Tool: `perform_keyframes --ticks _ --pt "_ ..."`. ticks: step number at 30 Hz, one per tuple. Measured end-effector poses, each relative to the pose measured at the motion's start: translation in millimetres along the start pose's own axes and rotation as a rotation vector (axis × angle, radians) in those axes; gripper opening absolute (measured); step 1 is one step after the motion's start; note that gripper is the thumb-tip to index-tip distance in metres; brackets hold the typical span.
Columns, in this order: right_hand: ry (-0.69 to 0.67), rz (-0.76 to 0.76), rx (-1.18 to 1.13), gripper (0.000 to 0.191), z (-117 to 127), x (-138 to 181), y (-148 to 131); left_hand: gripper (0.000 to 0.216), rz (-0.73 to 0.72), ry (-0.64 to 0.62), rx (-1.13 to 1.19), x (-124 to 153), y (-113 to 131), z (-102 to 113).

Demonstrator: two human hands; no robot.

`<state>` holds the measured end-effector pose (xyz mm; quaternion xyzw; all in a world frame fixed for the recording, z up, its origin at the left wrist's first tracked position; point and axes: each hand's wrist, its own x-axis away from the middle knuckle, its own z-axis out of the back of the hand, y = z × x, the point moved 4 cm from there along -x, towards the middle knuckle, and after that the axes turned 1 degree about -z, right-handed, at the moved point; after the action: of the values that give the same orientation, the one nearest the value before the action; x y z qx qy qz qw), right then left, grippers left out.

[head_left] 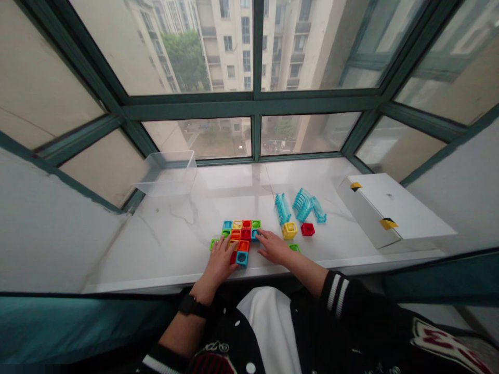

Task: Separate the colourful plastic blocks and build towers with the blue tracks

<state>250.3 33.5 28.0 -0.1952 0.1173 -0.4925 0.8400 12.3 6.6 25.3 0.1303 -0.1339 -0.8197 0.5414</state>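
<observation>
Several colourful toy cube blocks (246, 234) are grouped in rows on the white marble-look sill, in red, green, yellow, orange and blue. My left hand (220, 259) lies over the group's left side, fingers spread on the blocks and partly covering some of them. At the group's right end, my right hand (274, 246) touches a blue block (255, 235) with its fingertips, fingers stretched out. A blue block (242, 258) sits at the near end of the group. To the right of my right hand are a yellow block (289, 230), a red block (307, 229) and a partly hidden green block (294, 248).
Translucent blue curved track pieces (303, 204) lie behind the loose blocks. A see-through plastic bin (167, 174) stands at the back left. On the right is a white box (393, 208) with yellow-and-black tabs. Green-framed windows (253, 108) enclose the sill (175, 249).
</observation>
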Motion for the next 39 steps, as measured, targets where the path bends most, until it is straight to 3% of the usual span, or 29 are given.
perform_keyframes --ticks 8,14,17,21,32,39 --pt "-0.02 0.004 0.029 0.06 9 6 1 0.096 0.028 0.021 -0.036 -6 7 -6" --pt "-0.006 -0.008 0.029 0.062 4 8 3 0.112 0.07 -0.045 0.007 5 -32 2" --pt "0.015 0.003 0.047 0.061 5 8 0 0.097 0.076 -0.036 0.068 9 -61 2" --pt "0.082 0.017 0.059 0.068 7 3 -8 0.059 0.076 0.091 0.15 4 -82 0" --pt "0.0 0.038 0.096 0.081 -7 4 -25 0.047 0.137 0.154 0.028 -14 -53 2" --pt "-0.033 0.0 0.102 0.079 -11 5 -23 0.056 0.162 0.088 0.058 -8 -60 7"
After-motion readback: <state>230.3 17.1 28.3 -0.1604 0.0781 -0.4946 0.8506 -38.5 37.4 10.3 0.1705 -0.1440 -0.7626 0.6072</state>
